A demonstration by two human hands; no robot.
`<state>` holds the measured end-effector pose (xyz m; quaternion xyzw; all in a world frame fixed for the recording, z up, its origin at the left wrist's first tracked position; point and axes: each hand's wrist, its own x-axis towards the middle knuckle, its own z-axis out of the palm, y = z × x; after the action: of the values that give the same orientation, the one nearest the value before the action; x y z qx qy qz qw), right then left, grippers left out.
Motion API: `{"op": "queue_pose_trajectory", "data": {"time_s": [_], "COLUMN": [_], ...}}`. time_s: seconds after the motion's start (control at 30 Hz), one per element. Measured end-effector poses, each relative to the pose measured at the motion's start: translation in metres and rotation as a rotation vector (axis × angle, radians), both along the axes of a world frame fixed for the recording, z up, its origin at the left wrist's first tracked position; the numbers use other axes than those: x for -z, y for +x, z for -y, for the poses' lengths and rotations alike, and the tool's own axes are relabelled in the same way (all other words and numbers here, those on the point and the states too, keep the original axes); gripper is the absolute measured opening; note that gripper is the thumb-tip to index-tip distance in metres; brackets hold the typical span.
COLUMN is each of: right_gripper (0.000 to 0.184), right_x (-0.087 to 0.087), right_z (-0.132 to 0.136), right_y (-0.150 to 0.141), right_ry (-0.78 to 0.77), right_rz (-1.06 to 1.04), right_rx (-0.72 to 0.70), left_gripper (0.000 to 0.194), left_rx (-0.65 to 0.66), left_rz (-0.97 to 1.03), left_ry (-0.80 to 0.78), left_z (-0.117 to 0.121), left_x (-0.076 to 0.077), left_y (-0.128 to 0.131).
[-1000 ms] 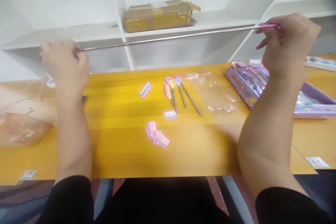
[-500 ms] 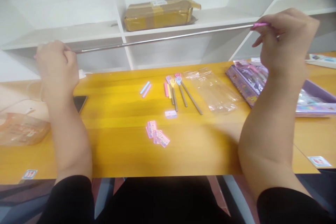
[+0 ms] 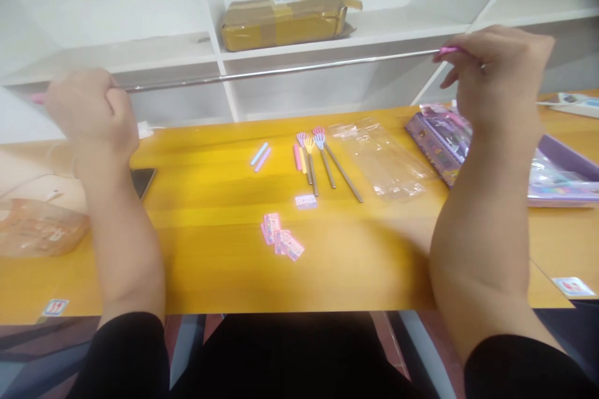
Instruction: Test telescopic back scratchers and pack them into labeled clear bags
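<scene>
A long thin metal telescopic rod [image 3: 281,70] is stretched level between both hands, above the yellow table [image 3: 210,249]. My left hand [image 3: 87,112] is closed in a fist round its left end, where a pink tip sticks out. My right hand [image 3: 496,72] pinches the pink piece at its right end. Below, on the table, lie three collapsed rods with small coloured claw heads [image 3: 322,159], two pastel sticks [image 3: 259,156] and a small pile of pink labels [image 3: 281,240].
A clear plastic bag [image 3: 384,159] lies beside the rods. A purple box [image 3: 552,168] sits at the right, a clear orange container [image 3: 37,234] at the left, a phone [image 3: 143,179] near it. White shelves behind hold a brown parcel [image 3: 285,19].
My left hand has moved further left and my right hand slightly left, so the rod looks drawn out longer. The view has tipped a little.
</scene>
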<state>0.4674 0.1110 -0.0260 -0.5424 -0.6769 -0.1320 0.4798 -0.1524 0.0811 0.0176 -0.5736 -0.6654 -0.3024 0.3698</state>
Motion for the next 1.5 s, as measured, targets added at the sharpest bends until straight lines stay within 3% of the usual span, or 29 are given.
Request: {"op": "queue_pose_trajectory", "data": {"time_s": [0.07, 0.2, 0.23, 0.3, 0.37, 0.6, 0.8, 1.0, 1.2, 1.4, 1.5], "right_gripper": [0.032, 0.042, 0.044, 0.047, 0.045, 0.040, 0.036, 0.038, 0.042, 0.039, 0.034], "right_x": [-0.001, 0.006, 0.009, 0.014, 0.016, 0.020, 0.024, 0.020, 0.015, 0.000, -0.005], "right_z": [0.007, 0.033, 0.042, 0.058, 0.069, 0.070, 0.069, 0.076, 0.089, 0.086, 0.081], "right_y": [-0.024, -0.105, -0.126, -0.159, -0.176, -0.178, -0.183, -0.181, -0.184, -0.169, -0.155], "right_ry": [-0.007, 0.011, 0.016, -0.002, -0.047, -0.132, -0.096, -0.093, -0.064, -0.048, -0.043], "right_rz": [0.029, 0.281, 0.357, 0.382, 0.392, 0.382, 0.376, 0.337, 0.455, 0.386, 0.311], "right_rx": [-0.111, -0.316, -0.327, -0.203, -0.155, -0.225, -0.253, -0.269, -0.242, -0.196, -0.228], "left_gripper": [0.018, 0.010, 0.012, 0.016, 0.016, 0.016, 0.014, 0.032, 0.029, 0.021, 0.008], "left_rx": [0.002, 0.213, 0.242, 0.296, 0.321, 0.309, 0.225, 0.313, 0.375, 0.476, 0.491], "left_rz": [-0.011, -0.012, 0.013, 0.086, 0.138, 0.135, 0.092, 0.277, 0.185, 0.072, 0.097], "left_ry": [0.008, -0.111, -0.188, -0.320, -0.373, -0.348, -0.267, -0.199, -0.238, -0.211, -0.309], "left_z": [-0.003, 0.016, 0.025, 0.039, 0.048, 0.044, 0.054, 0.068, 0.061, 0.057, 0.055], "left_x": [0.006, 0.032, 0.038, 0.048, 0.052, 0.049, 0.043, 0.042, 0.046, 0.027, 0.016], "left_y": [0.021, 0.099, 0.120, 0.153, 0.169, 0.158, 0.162, 0.166, 0.165, 0.144, 0.130]}}
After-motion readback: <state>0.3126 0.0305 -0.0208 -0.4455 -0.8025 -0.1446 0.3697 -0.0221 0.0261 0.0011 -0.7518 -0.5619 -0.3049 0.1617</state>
